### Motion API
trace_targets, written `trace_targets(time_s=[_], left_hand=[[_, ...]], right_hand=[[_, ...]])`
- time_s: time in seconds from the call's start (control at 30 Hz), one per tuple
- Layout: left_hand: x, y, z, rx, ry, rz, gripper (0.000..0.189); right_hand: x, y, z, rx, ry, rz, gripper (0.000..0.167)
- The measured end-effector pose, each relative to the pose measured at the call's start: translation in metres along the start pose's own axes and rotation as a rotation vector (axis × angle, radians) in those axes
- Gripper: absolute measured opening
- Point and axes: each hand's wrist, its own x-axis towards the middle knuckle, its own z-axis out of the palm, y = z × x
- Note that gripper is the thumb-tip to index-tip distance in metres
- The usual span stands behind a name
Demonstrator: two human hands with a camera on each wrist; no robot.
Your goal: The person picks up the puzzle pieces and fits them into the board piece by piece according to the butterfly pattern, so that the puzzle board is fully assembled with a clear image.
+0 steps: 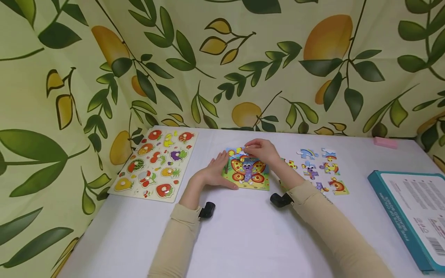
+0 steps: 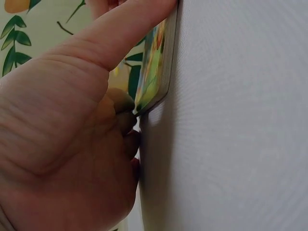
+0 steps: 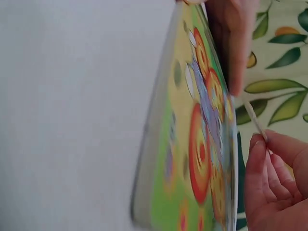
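The jigsaw piece, right of centre in the right-wrist view, should be light and stiff; pinch it by its edges, as your right hand does. Edge-on, it's thin and pale. Your left hand spreads wide beside the bright butterfly puzzle board, mid-frame in the head view.

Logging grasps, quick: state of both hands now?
Left hand: open, resting at the edge of the colourful square butterfly puzzle board.
Right hand: closed, pinching a thin, flat, pale-edged puzzle piece.
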Motion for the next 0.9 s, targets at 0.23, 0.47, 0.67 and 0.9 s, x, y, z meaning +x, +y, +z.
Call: trace_targets(time_s=[0.23, 0.47, 0.67, 0.9], left_hand=[[0.001, -0.001, 0.001, 0.011, -0.003, 0.006, 0.121], [0.001, 0.001, 0.0, 0.034, -0.016, -0.011, 0.118], [0.0, 0.002, 0.001, 0.053, -0.019, -0.018, 0.118], [-0.001, 0.002, 0.002, 0.042, -0.016, -0.019, 0.117]], right_hand=[[0.009, 0.0, 0.025, -0.079, 0.026, -0.016, 0.027], [0.015, 0.003, 0.032, -0.179, 0.066, -0.078, 0.022], [0.015, 0.003, 0.031, -0.222, 0.046, -0.099, 0.022], [0.011, 0.001, 0.026, -0.29, 0.014, -0.11, 0.022]])
